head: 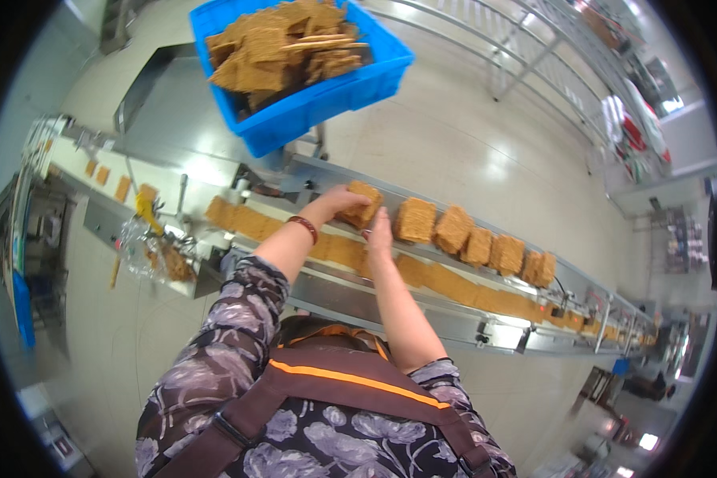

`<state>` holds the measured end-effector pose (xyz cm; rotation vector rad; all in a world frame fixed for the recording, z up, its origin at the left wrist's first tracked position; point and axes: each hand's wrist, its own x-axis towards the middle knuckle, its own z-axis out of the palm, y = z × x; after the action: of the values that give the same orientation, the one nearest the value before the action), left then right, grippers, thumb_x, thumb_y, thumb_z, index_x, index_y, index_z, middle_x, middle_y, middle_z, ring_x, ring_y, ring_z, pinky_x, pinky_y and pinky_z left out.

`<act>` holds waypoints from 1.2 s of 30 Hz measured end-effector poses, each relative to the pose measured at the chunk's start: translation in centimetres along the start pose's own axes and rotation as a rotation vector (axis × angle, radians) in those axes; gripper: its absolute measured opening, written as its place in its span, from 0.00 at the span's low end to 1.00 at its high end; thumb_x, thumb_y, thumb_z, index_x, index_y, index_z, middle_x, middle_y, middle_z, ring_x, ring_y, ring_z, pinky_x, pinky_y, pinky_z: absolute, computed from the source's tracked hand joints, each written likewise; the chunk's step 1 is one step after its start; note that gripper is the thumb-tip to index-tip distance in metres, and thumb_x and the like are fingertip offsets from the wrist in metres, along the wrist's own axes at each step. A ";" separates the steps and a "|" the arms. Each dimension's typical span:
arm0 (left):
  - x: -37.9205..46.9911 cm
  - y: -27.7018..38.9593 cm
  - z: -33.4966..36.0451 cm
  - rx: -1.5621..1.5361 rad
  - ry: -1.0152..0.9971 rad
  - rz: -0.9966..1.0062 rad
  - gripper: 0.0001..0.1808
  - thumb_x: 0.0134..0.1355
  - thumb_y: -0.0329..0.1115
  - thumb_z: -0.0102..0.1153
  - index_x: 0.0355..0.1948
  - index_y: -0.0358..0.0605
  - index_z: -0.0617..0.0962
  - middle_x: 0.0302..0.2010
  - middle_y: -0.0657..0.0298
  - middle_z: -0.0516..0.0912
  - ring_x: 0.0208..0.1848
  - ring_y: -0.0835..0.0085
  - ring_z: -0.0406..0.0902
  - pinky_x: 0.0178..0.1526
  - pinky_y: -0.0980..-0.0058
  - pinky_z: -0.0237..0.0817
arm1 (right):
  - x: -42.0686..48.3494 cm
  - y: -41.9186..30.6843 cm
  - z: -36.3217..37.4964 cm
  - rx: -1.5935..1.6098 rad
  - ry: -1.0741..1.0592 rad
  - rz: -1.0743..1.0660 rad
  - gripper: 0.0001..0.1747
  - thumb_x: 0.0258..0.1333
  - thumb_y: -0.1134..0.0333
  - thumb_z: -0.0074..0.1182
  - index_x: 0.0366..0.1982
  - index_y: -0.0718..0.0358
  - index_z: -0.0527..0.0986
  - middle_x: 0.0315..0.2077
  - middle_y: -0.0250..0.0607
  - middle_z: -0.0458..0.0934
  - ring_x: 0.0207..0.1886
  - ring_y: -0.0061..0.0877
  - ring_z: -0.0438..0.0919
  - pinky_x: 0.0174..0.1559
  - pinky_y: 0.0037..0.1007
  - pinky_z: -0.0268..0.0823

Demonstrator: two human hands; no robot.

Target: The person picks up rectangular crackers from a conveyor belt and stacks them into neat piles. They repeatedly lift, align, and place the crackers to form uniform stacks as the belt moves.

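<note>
Between my two hands is a stack of brown rectangular food slabs (364, 200) with a rough, fibrous surface. My left hand (340, 202) grips the stack from its left side and top. Against its right side my right hand (380, 233) presses with the fingers straight. The stack is over the far metal ledge of a conveyor. Several similar stacks (416, 220) stand in a row on that ledge to the right. Under my forearms, a line of overlapping flat slabs (454, 284) lies along the conveyor belt.
A blue plastic crate (328, 113) heaped with broken slabs (269, 48) stands beyond the conveyor. At left, single slabs lie on a white belt (71, 152); a clear plastic bag (140, 248) and a yellow-handled tool (146, 212) are near it. Metal railings (520, 60) stand at the upper right.
</note>
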<state>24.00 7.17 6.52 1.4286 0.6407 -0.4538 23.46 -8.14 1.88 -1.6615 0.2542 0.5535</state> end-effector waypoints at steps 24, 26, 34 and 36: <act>-15.4 -15.0 -0.9 -1.018 -0.113 0.155 0.24 0.67 0.51 0.46 0.57 0.48 0.73 0.53 0.67 0.78 0.52 0.72 0.76 0.52 0.68 0.67 | -12.6 -0.1 -0.2 0.338 -0.659 0.301 0.37 0.56 0.66 0.55 0.65 0.50 0.52 0.57 0.32 0.66 0.59 0.28 0.65 0.51 0.39 0.63; -15.1 -16.0 -0.2 -1.063 -0.060 0.167 0.24 0.67 0.52 0.46 0.56 0.50 0.73 0.53 0.68 0.77 0.52 0.73 0.75 0.53 0.68 0.66 | -12.7 0.4 0.4 0.351 -0.685 0.290 0.36 0.56 0.66 0.54 0.64 0.51 0.54 0.57 0.32 0.66 0.59 0.29 0.66 0.52 0.39 0.63; -20.6 -12.8 -2.6 -1.231 -0.026 0.069 0.25 0.64 0.58 0.48 0.57 0.60 0.72 0.56 0.69 0.73 0.57 0.68 0.69 0.56 0.51 0.61 | -15.1 -2.9 3.6 0.253 -0.730 0.193 0.39 0.56 0.66 0.57 0.65 0.56 0.52 0.58 0.40 0.64 0.59 0.33 0.67 0.56 0.39 0.63; -21.1 -13.1 -2.8 -1.288 -0.116 0.113 0.25 0.64 0.58 0.47 0.58 0.60 0.71 0.57 0.67 0.72 0.58 0.67 0.69 0.55 0.49 0.63 | -15.3 -2.8 3.9 0.155 -0.739 0.094 0.40 0.56 0.66 0.57 0.66 0.57 0.51 0.59 0.40 0.63 0.60 0.34 0.65 0.58 0.38 0.61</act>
<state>-0.76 6.71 10.24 0.2050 0.5661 0.0237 10.80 -6.08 11.54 -1.2037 -0.1658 1.1422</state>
